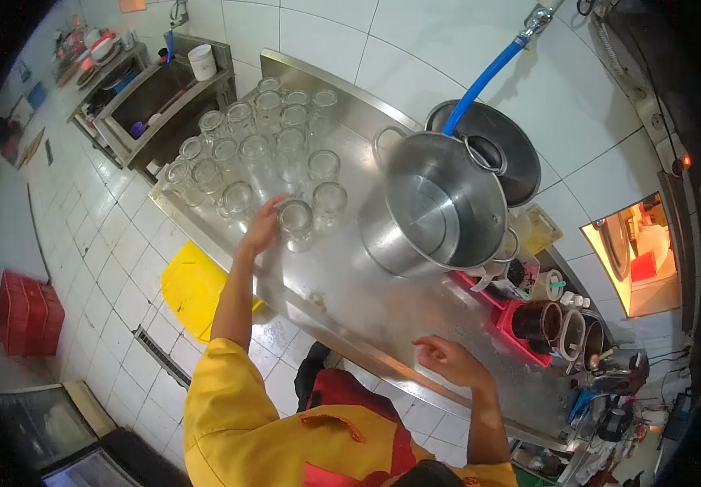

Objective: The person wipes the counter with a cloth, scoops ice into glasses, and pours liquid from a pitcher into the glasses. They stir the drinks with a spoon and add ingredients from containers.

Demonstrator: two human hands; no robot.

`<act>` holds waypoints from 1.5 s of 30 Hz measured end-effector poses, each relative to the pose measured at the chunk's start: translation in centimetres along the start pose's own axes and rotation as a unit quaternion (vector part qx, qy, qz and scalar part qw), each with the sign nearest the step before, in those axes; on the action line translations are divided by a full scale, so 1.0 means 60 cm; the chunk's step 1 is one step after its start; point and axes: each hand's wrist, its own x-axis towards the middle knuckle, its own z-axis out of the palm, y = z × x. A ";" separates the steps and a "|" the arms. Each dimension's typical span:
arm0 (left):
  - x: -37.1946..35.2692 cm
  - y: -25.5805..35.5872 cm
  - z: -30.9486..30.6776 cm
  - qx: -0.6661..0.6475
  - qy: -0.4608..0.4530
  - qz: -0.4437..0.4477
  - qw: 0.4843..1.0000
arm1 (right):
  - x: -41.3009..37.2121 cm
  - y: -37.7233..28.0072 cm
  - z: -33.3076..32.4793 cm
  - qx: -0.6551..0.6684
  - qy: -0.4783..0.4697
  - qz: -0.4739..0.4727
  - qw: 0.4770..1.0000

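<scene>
My left hand (pixel 263 226) is at the near side of a group of upside-down glass jars (pixel 255 150), its fingertips beside the front jar (pixel 295 217). Whether the fingers press on that jar or only rest next to it is unclear. Over the steel counter (pixel 342 280), toward its front edge, my right hand (pixel 448 361) hovers with fingers partly curled and apart, holding nothing. A large steel pot (pixel 440 203) with two handles stands to the right of the jars.
A blue hose (pixel 484 85) hangs from the wall tap into the pot. Behind it leans a dark round pan (pixel 521 154). Red trays (pixel 521 329) with containers line the right side. A yellow bin (pixel 192 288) stands below the counter's left edge.
</scene>
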 end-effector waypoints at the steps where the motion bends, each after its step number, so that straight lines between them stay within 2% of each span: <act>1: -0.005 0.018 0.008 0.036 0.001 -0.014 0.999 | 0.031 -0.009 0.003 -0.007 -0.017 -0.043 0.999; 4: 0.007 0.029 0.015 0.220 -0.036 0.020 0.975 | 0.105 -0.062 0.023 -0.077 -0.034 -0.077 0.993; 7: 0.037 0.000 0.012 0.412 0.009 0.155 0.898 | 0.149 -0.096 0.054 -0.144 -0.008 -0.099 0.985; 10: 0.044 -0.005 0.030 0.452 0.057 0.234 0.859 | 0.157 -0.111 0.070 -0.142 -0.016 -0.097 0.985; 13: 0.038 -0.003 0.058 0.483 0.086 0.241 0.837 | 0.153 -0.094 0.074 -0.139 -0.026 -0.096 0.985; 14: 0.049 -0.023 0.041 0.491 0.064 0.296 0.817 | 0.151 -0.082 0.076 -0.138 -0.030 -0.105 0.984; 15: 0.097 -0.121 -0.013 0.158 0.033 0.213 0.964 | 0.146 -0.064 0.079 -0.135 -0.020 -0.108 0.985; 16: 0.073 -0.111 0.002 0.164 0.016 0.196 0.967 | 0.135 -0.045 0.075 -0.132 0.004 -0.106 0.986; 18: 0.022 -0.080 0.043 0.176 -0.019 0.162 0.971 | 0.118 -0.023 0.070 -0.104 -0.018 -0.068 0.992; 19: 0.018 -0.097 0.032 0.258 0.001 0.196 0.946 | 0.113 0.008 0.080 -0.110 0.024 -0.098 0.989; 20: 0.015 -0.103 0.003 0.408 -0.031 0.168 0.897 | 0.104 0.037 0.092 -0.123 0.062 -0.128 0.982; 21: -0.019 -0.086 0.042 0.451 0.022 0.176 0.875 | 0.090 0.047 0.095 -0.120 0.074 -0.100 0.985; 23: -0.026 -0.192 0.018 0.402 0.149 0.308 0.849 | 0.065 0.065 0.098 -0.116 0.067 -0.062 0.989; 25: -0.042 -0.197 -0.005 0.391 0.046 0.131 0.910 | 0.058 0.099 0.105 -0.105 0.075 -0.039 0.991; 28: -0.105 -0.189 0.038 0.324 0.004 0.099 0.941 | 0.034 0.138 0.126 -0.058 0.087 -0.058 0.993; 31: -0.200 -0.165 0.171 0.197 0.091 0.069 0.974 | 0.005 0.175 0.147 0.041 0.118 -0.079 0.989; 33: -0.253 -0.142 0.271 0.098 0.041 -0.034 0.994 | -0.030 0.163 0.144 0.100 0.120 -0.065 0.986; 34: -0.259 -0.192 0.256 0.051 0.012 -0.085 0.995 | -0.041 0.165 0.156 0.115 0.166 -0.092 0.975; 35: -0.289 -0.151 0.340 -0.023 -0.011 -0.176 0.984 | -0.052 0.171 0.166 0.129 0.213 -0.118 0.961; 37: -0.311 -0.171 0.425 -0.133 -0.067 -0.266 0.952 | -0.071 0.163 0.175 0.145 0.281 -0.137 0.939; 38: -0.320 -0.157 0.477 -0.219 -0.099 -0.331 0.912 | -0.090 0.148 0.172 0.144 0.306 -0.130 0.932; 40: -0.306 -0.254 0.473 -0.101 -0.277 -0.239 0.925 | -0.105 0.134 0.169 0.110 0.374 -0.126 0.912; 42: -0.294 -0.365 0.472 0.013 -0.354 -0.141 0.924 | -0.091 0.140 0.164 0.084 0.428 -0.068 0.897; 43: -0.304 -0.378 0.516 -0.080 -0.303 -0.216 0.925 | -0.081 0.147 0.158 0.072 0.457 -0.037 0.886; 44: -0.300 -0.394 0.539 -0.126 -0.289 -0.254 0.915 | -0.072 0.157 0.148 0.019 0.500 0.001 0.866; 45: -0.297 -0.408 0.562 -0.171 -0.271 -0.291 0.901 | -0.070 0.164 0.134 0.011 0.499 0.029 0.866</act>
